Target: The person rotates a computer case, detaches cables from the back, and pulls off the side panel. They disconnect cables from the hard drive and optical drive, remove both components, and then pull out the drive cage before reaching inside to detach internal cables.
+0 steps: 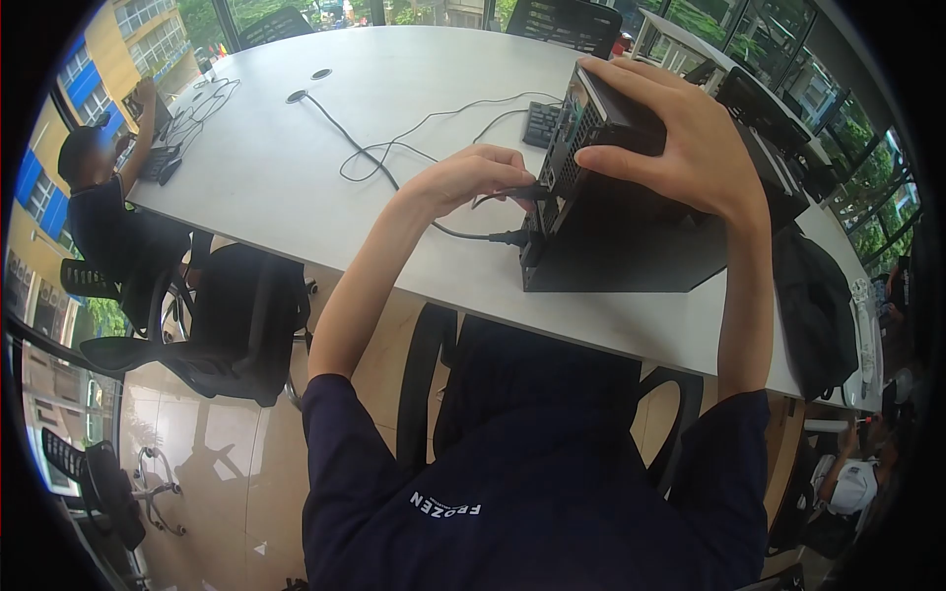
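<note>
A black computer tower (631, 241) stands on the white table, its back panel with ports (562, 163) facing left. My left hand (478, 179) is at that panel, fingers pinched on a black cable plug (537, 191). Whether the plug is seated in a port is hidden by my fingers. Lower on the same panel, a black power cord (505, 237) is plugged in. My right hand (690, 133) spans the top of the tower, its thumb on the near side and its fingers reaching over toward the far edge.
A black keyboard (540, 124) lies behind the tower, and loose cables run across the white table (414, 74). To the right are a monitor (764, 108) and a black bag (813, 305). At the far left another person (108, 187) sits by a keyboard. Office chairs (246, 320) stand around.
</note>
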`<state>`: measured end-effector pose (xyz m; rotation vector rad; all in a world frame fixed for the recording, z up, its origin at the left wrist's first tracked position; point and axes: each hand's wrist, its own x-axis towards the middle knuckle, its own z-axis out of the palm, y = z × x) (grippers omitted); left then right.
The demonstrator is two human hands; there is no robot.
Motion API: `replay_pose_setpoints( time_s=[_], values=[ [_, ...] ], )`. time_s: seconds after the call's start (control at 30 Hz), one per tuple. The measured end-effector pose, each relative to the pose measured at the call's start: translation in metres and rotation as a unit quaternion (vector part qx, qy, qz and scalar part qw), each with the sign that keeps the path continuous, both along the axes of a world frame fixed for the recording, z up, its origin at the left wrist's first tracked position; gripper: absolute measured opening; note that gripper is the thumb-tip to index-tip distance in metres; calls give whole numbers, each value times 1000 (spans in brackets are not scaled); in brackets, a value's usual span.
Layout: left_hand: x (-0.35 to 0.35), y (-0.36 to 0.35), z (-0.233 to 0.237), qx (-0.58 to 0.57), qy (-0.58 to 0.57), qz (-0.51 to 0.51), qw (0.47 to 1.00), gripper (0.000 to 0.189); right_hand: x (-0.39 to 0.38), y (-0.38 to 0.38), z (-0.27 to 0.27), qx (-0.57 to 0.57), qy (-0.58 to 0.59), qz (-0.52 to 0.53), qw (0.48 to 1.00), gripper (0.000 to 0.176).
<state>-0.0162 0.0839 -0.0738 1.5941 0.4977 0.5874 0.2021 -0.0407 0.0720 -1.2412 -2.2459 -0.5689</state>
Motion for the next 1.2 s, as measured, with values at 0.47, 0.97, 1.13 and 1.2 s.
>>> replay_pose_setpoints(
  time_s=[0.47,0.97,1.13,1.2],
  values=[
    [9,-12,7,29,5,0,1000,15,1,0,0,8,-18,-4,1000,81],
    [-14,-32,8,202,185,55,960,51,-1,-6,6,-65,-10,-26,997,79],
    [-8,-19,-1,145,82,9,986,55,1,-3,3,-50,-7,-26,998,79],
    [-6,-18,-1,151,96,15,984,54,2,-5,4,-59,-4,-32,998,79]
  ],
)
